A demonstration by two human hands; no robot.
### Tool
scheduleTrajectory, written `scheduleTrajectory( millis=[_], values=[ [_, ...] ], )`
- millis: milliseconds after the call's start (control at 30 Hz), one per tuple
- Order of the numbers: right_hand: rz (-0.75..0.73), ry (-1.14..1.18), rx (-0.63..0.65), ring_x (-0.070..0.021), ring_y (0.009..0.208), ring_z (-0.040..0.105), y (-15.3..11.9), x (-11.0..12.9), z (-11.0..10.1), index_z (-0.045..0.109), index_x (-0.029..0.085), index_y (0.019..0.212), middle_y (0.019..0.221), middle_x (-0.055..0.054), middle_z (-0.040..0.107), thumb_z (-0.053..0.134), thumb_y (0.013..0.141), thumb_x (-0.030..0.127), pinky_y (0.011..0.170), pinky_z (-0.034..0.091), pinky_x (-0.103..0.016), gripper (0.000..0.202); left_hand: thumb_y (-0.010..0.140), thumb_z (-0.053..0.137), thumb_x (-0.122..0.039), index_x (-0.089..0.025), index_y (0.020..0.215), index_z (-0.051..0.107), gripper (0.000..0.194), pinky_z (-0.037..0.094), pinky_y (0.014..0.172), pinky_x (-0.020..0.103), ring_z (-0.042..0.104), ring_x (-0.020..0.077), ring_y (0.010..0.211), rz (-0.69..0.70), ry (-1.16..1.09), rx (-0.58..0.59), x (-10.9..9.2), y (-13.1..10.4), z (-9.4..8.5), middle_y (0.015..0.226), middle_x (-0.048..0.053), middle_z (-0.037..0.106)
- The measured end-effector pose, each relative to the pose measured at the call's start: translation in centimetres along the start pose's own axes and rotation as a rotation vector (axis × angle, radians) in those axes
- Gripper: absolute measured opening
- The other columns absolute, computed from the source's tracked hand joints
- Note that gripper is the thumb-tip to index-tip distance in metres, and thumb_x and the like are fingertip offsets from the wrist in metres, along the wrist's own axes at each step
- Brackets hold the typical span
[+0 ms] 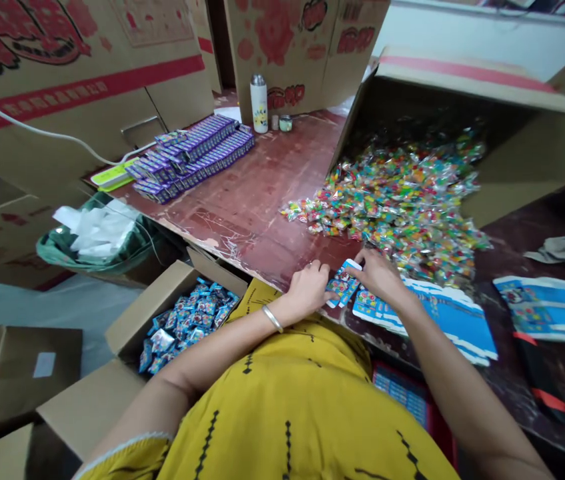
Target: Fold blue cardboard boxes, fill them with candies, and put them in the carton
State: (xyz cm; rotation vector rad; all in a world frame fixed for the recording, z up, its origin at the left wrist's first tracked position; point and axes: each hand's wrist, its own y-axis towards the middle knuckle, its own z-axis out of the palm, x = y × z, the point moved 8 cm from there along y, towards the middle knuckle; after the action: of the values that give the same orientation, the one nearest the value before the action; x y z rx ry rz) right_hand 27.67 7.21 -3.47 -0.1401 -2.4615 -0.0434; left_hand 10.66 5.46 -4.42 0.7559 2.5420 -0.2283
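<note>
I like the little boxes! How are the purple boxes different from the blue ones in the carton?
The purple boxes lie in neat rows on the table. The blue boxes sit jumbled in a carton below its edge, nearer the left hand. Both are small, printed and many.

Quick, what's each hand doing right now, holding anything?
Left hand: fingers closed on one end of the small blue flat carton.
Right hand: gripping the same carton's other end, beside the candy pile.

We see open red tabletop (262, 200) between the purple boxes (192, 157) on the left and the candy heap (402, 200) spilling from the tipped carton (462, 100), while flat blue cartons (452, 313) crowd the near edge.
</note>
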Motion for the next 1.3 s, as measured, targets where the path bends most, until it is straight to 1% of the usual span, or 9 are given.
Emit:
scheduleTrajectory(
  millis=[167, 333, 467, 567, 733, 833, 1000, 1167, 1300],
  values=[
    [0.035, 0.304, 0.022, -0.0122, 0.039, 0.040, 0.9, 0.8, -0.2, 0.051, 0.022, 0.070, 0.046, 0.007, 0.043, 0.063, 0.076, 0.057, 0.041, 0.029, -0.025, 0.037, 0.077, 0.066, -0.055, -0.021, 0.126, 0.044, 0.064, 0.047, 0.088, 0.040, 0.053, 0.0303, 0.110, 0.089, -0.107, -0.126, -1.6, -0.7, -1.5, 0.115, 0.012, 0.055],
    [0.044, 0.556, -0.015, -0.0131, 0.042, 0.050, -0.4, 3.5, -0.3, 0.055, 0.021, 0.084, 0.059, 0.003, 0.054, 0.053, 0.083, 0.061, 0.038, 0.038, -0.025, 0.039, 0.078, 0.069, -0.044, -0.021, 0.131, 0.048, 0.061, 0.044, 0.096, 0.040, 0.055, 0.0273, 0.109, 0.102, -0.403, -0.204, -0.8, 0.0, -3.5, 0.116, 0.010, 0.057],
    [-0.090, 0.702, 0.097, -0.0134, 0.056, 0.058, -2.6, 6.7, 0.6, 0.057, 0.022, 0.119, 0.074, 0.000, 0.061, 0.048, 0.090, 0.054, 0.044, 0.044, -0.024, 0.043, 0.081, 0.066, -0.042, -0.019, 0.127, 0.057, 0.052, 0.045, 0.095, 0.040, 0.059, 0.0251, 0.105, 0.116, -0.993, -0.008, 0.4, 0.5, -3.8, 0.118, 0.010, 0.062],
    [-0.179, 0.709, 0.216, -0.0107, 0.051, 0.055, -3.9, 8.4, 1.1, 0.052, 0.023, 0.125, 0.067, 0.005, 0.059, 0.060, 0.087, 0.045, 0.046, 0.044, -0.022, 0.044, 0.083, 0.065, -0.039, -0.015, 0.124, 0.060, 0.048, 0.048, 0.088, 0.037, 0.064, 0.0224, 0.095, 0.095, -1.364, 0.215, 0.6, -0.3, -3.3, 0.111, 0.011, 0.066],
    [-0.137, 0.617, 0.542, -0.0102, 0.045, 0.055, -4.5, 9.5, 1.0, 0.057, 0.019, 0.089, 0.062, 0.003, 0.063, 0.066, 0.082, 0.046, 0.041, 0.044, -0.020, 0.030, 0.080, 0.070, -0.037, -0.016, 0.117, 0.065, 0.043, 0.047, 0.089, 0.033, 0.064, 0.0211, 0.095, 0.152, -1.374, 0.448, 0.2, -2.5, -3.0, 0.105, 0.010, 0.069],
    [-0.133, 0.490, 0.709, -0.0096, 0.042, 0.054, -4.7, 9.8, 0.9, 0.063, 0.017, 0.085, 0.061, 0.000, 0.064, 0.065, 0.082, 0.047, 0.039, 0.042, -0.019, 0.031, 0.082, 0.067, -0.042, -0.013, 0.109, 0.067, 0.040, 0.049, 0.084, 0.032, 0.066, 0.0214, 0.090, 0.132, -1.337, 0.426, 0.7, -2.8, -3.0, 0.098, 0.010, 0.071],
    [-0.109, 0.717, 0.113, -0.0153, 0.066, 0.065, -2.6, 8.7, -1.1, 0.064, 0.021, 0.102, 0.080, -0.002, 0.069, 0.072, 0.078, 0.041, 0.053, 0.051, -0.023, 0.033, 0.080, 0.069, -0.041, -0.013, 0.114, 0.066, 0.045, 0.050, 0.083, 0.031, 0.065, 0.0199, 0.088, 0.000, -1.478, 0.100, 2.7, -1.9, -3.7, 0.104, 0.010, 0.070],
    [-0.138, 0.807, -0.052, -0.0211, 0.088, 0.067, -3.3, 9.9, 1.5, 0.065, 0.020, 0.102, 0.098, -0.006, 0.071, 0.071, 0.080, 0.039, 0.081, 0.054, -0.034, 0.029, 0.078, 0.072, -0.035, -0.012, 0.105, 0.067, 0.036, 0.051, 0.079, 0.029, 0.063, 0.0159, 0.081, -0.085, -1.492, -0.167, 3.7, -1.8, -4.5, 0.097, 0.008, 0.069],
    [-0.113, 0.806, -0.183, -0.0223, 0.087, 0.067, -4.5, 11.4, 1.6, 0.056, 0.022, 0.123, 0.097, -0.005, 0.070, 0.069, 0.082, 0.039, 0.077, 0.055, -0.034, 0.046, 0.069, 0.079, -0.031, -0.023, 0.129, 0.052, 0.066, 0.052, 0.074, 0.026, 0.062, 0.0152, 0.081, -0.118, -1.280, -0.465, 4.6, -4.0, -8.5, 0.091, 0.003, 0.065]
  ],
)
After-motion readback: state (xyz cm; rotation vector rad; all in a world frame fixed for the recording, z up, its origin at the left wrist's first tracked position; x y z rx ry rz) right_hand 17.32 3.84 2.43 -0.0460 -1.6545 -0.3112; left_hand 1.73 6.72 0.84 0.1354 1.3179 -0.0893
